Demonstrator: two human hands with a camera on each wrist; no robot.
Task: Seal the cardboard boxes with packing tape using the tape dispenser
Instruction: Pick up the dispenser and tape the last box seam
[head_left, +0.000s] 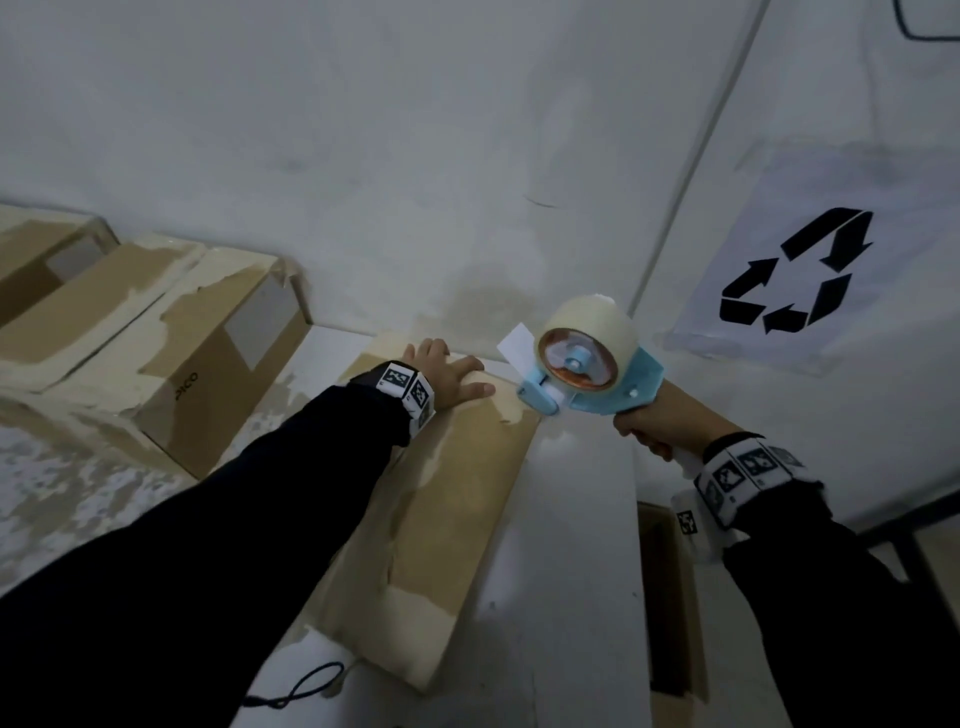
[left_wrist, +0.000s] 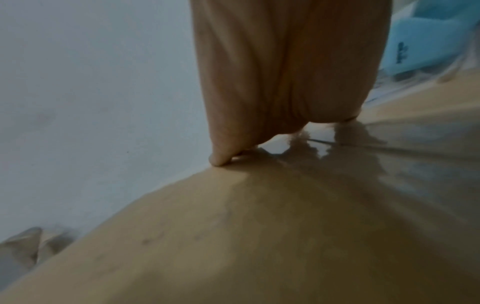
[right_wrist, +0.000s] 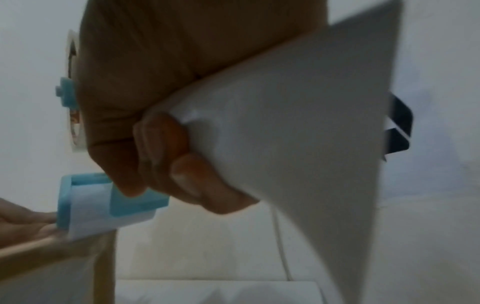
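A long flat cardboard box (head_left: 441, 514) lies on the white table, its far end near the wall. My left hand (head_left: 447, 371) presses flat on that far end with straight fingers (left_wrist: 259, 82); the box top (left_wrist: 259, 236) fills the left wrist view. My right hand (head_left: 657, 421) grips the white handle (right_wrist: 298, 144) of a light blue tape dispenser (head_left: 592, 374) carrying a roll of clear tape (head_left: 589, 332). The dispenser's front roller (right_wrist: 88, 205) hovers just off the box's far right corner, close to my left fingertips. A loose tape tab (head_left: 514, 343) sticks out from the roll.
Several other cardboard boxes (head_left: 171, 332) with torn tape patches are stacked at the left against the wall. An open box (head_left: 670, 597) stands low at the right beside the table edge. A recycling sign (head_left: 795, 275) hangs on the right wall. A black cord (head_left: 306, 686) lies near the front.
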